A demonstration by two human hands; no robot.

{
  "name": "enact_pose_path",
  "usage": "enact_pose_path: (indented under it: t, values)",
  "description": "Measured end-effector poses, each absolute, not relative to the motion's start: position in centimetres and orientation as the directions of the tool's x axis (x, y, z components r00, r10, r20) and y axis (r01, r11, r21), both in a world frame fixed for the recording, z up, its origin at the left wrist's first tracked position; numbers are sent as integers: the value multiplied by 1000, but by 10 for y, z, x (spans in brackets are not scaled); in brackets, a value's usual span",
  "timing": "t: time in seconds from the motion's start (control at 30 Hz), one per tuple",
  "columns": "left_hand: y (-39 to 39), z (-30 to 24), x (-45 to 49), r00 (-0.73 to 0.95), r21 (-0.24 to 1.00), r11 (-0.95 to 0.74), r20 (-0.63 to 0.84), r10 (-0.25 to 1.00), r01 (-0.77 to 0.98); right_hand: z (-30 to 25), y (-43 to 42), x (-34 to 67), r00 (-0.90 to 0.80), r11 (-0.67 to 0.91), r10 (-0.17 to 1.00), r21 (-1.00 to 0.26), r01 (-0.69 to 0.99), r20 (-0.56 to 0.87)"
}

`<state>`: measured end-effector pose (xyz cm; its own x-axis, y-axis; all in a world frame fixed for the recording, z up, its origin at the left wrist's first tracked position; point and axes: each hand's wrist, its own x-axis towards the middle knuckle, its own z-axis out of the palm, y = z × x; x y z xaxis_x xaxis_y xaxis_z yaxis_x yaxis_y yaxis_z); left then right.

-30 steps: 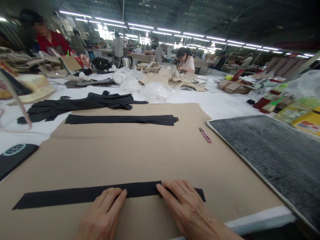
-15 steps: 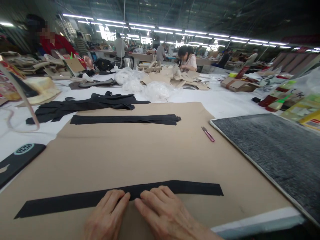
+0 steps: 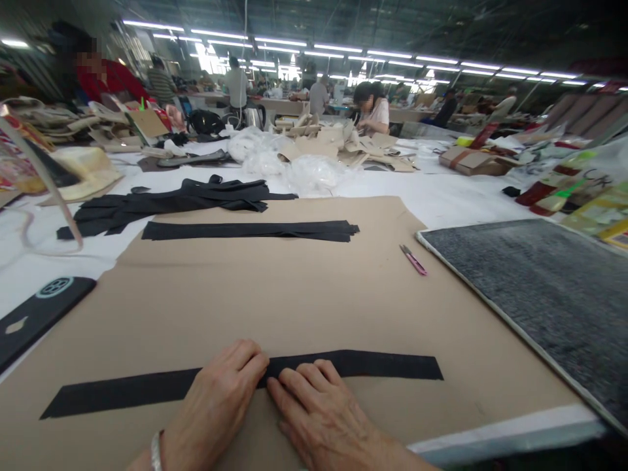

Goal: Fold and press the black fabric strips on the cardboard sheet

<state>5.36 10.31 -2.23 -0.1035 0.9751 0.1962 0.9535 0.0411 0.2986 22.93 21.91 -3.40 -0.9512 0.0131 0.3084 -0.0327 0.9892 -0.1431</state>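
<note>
A long black fabric strip [image 3: 387, 365] lies crosswise on brown paper near the front edge, with a slight bend right of its middle. My left hand [image 3: 223, 386] reaches over the strip's middle. Its fingers are curled together at the strip's upper edge, and the fingertips are partly hidden. Close beside it, my right hand [image 3: 318, 409] is on the strip's lower edge, fingers bent and closed against the fabric. Farther back lies a neat stack of similar black strips [image 3: 245, 230]. Behind that is a loose pile of black strips [image 3: 181, 199].
Pink-handled thread snips [image 3: 413, 260] lie on the brown paper [image 3: 275, 288]. A dark grey board [image 3: 534, 281] with a pale edge covers the right side. At left is a black panel [image 3: 44, 314] with a round emblem. Clear plastic bags [image 3: 314, 173] and beige scraps are at the back; people work beyond.
My left hand has moved up and over the strip, bringing the wrist bracelet into view. My right hand stays almost in place on the lower edge. The whole view has shifted slightly.
</note>
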Motion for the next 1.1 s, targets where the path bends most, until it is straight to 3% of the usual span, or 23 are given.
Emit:
enact_pose_path:
  t: [0.2,0.4,0.63,0.9,1.1]
  values:
    - [125,-10,56,-23,251,21,5,1000,968,-33,220,229,-951,989,17,-143,-28,308]
    - [133,-6,57,122,-2,-122,83,989,992,-35,220,227,-936,990,7,-135,-44,351]
    - [128,-8,63,103,-109,-94,84,991,990,-47,219,217,-826,996,-4,-75,-56,564]
    - [125,-13,62,18,-51,-12,114,993,999,-51,218,214,-797,996,-24,-53,-70,603]
    - [112,5,43,-113,136,97,113,987,986,-50,220,215,-802,998,-26,-34,-58,596]
